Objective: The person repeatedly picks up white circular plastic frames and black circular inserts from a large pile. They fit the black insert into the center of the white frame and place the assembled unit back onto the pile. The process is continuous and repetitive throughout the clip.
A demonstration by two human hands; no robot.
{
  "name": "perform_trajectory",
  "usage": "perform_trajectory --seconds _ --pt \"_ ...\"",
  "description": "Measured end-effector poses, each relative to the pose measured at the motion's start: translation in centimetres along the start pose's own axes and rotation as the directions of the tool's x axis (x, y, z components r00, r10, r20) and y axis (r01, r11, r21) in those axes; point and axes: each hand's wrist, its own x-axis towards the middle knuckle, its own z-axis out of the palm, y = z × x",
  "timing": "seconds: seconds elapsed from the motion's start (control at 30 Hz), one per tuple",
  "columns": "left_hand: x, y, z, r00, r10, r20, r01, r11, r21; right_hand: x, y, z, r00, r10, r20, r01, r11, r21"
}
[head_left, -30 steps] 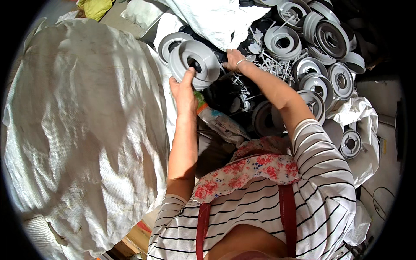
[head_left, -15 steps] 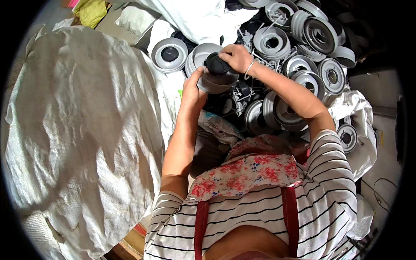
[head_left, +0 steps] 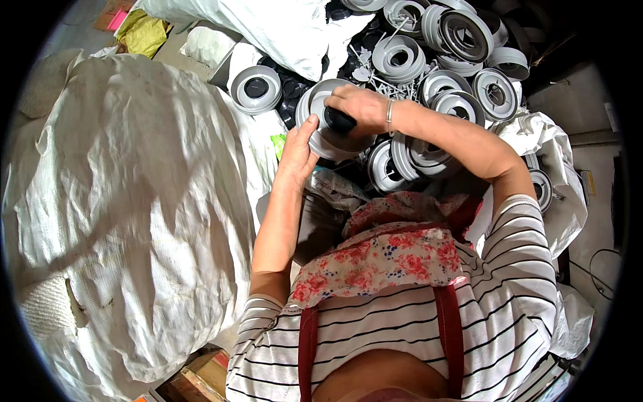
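Note:
A grey round plastic housing (head_left: 328,145) with a wide rim is tilted in front of me. My left hand (head_left: 300,151) clasps its left side, thumb over the rim. Within the opening, my right hand (head_left: 360,109) has its fingers wrapped over a black round cap (head_left: 339,121), which partly hides the housing's middle. Whether the cap touches the housing's centre, I cannot tell. Just left of it lies another grey ring (head_left: 268,102) with a black disc (head_left: 256,88) at its centre.
Grey plastic rings (head_left: 461,33) are heaped at the far right, with thin pale plastic pieces (head_left: 394,89) among them. Black parts (head_left: 290,89) lie beside the housing. A large white woven sack (head_left: 140,214) fills the left side. White sheeting (head_left: 268,30) covers the back; a white bag (head_left: 556,157) stands right.
My right hand has brought the black cap lower and tipped it inside the housing. My left hand keeps its hold on the housing. The whole view has shifted slightly.

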Motion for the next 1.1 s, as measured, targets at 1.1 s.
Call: perform_trajectory --seconds 1.1 --pt "4.2 0.4 -6.0 0.963 0.106 -0.246 0.252 -0.041 0.967 -3.5 18.5 3.8 0.773 0.633 -0.048 -0.524 0.593 -0.612"
